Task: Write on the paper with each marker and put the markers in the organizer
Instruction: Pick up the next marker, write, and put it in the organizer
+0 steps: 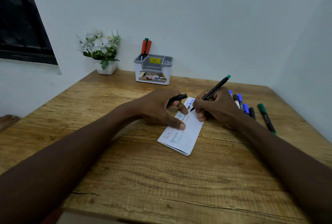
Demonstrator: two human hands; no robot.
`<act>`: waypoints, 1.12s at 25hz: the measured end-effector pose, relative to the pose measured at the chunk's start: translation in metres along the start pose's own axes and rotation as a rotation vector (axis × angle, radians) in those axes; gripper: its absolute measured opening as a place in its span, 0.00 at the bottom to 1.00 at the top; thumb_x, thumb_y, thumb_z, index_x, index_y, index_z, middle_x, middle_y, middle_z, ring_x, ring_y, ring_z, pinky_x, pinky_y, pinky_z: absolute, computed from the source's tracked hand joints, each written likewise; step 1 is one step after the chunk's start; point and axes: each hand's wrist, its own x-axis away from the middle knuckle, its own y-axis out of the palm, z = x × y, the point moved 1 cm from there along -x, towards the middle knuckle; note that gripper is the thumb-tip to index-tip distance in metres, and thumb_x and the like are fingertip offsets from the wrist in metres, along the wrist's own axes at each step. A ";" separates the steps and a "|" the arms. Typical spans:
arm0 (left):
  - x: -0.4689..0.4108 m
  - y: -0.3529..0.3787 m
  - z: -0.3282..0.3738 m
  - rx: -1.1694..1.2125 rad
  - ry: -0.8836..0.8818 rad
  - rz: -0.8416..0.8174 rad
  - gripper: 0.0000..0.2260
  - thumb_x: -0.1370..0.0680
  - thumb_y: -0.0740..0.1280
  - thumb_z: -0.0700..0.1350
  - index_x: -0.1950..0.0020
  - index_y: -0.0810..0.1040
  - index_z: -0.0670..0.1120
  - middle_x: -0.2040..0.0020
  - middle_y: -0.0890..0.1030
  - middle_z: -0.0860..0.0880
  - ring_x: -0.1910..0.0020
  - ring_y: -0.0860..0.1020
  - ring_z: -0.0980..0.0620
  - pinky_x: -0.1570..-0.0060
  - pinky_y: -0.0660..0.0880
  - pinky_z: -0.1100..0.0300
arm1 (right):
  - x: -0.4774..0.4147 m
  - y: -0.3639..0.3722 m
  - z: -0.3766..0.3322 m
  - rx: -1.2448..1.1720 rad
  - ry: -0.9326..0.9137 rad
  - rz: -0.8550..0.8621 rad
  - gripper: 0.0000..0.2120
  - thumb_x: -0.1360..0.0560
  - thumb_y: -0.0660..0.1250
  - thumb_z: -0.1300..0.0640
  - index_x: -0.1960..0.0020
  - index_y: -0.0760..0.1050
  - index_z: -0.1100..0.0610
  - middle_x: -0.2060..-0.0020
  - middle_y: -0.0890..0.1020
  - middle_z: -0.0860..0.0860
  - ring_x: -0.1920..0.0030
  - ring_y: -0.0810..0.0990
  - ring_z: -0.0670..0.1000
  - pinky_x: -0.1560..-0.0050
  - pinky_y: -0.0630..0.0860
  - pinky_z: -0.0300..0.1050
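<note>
A folded white paper [186,132] with coloured writing lies in the middle of the wooden table. My right hand [215,108] grips a black marker with a green end [218,87], its tip on the paper's far end. My left hand [161,108] presses the paper down with thumb and forefinger and holds a black marker cap [178,97] in its curled fingers. The grey-and-white organizer [154,70] stands at the back by the wall with three markers [145,48], two red and one green, upright in its left slot.
Several blue and black markers [242,104] lie on the table behind my right hand, and a green marker [266,118] lies further right. A white pot of flowers [101,53] stands at the back left. Walls close in behind and at the right.
</note>
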 end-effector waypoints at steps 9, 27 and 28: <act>0.002 -0.003 0.004 -0.025 -0.006 0.000 0.25 0.34 0.83 0.55 0.59 0.67 0.50 0.48 0.86 0.59 0.48 0.82 0.56 0.53 0.75 0.50 | -0.006 0.003 0.006 0.108 -0.117 -0.049 0.05 0.26 0.72 0.63 0.59 0.82 0.66 0.69 0.85 0.60 0.72 0.83 0.57 0.67 0.81 0.48; 0.004 -0.003 0.006 -0.031 0.009 -0.020 0.24 0.33 0.82 0.55 0.58 0.67 0.50 0.47 0.86 0.59 0.46 0.82 0.51 0.48 0.76 0.43 | -0.008 -0.001 0.010 0.132 -0.115 -0.043 0.06 0.25 0.72 0.63 0.57 0.82 0.65 0.68 0.85 0.60 0.70 0.84 0.58 0.65 0.83 0.49; 0.004 -0.003 0.005 -0.028 0.013 -0.021 0.24 0.33 0.82 0.55 0.58 0.67 0.50 0.47 0.86 0.59 0.45 0.82 0.51 0.48 0.76 0.42 | -0.008 0.000 0.010 0.136 -0.114 -0.040 0.06 0.25 0.72 0.62 0.57 0.82 0.65 0.68 0.86 0.59 0.70 0.84 0.58 0.65 0.83 0.49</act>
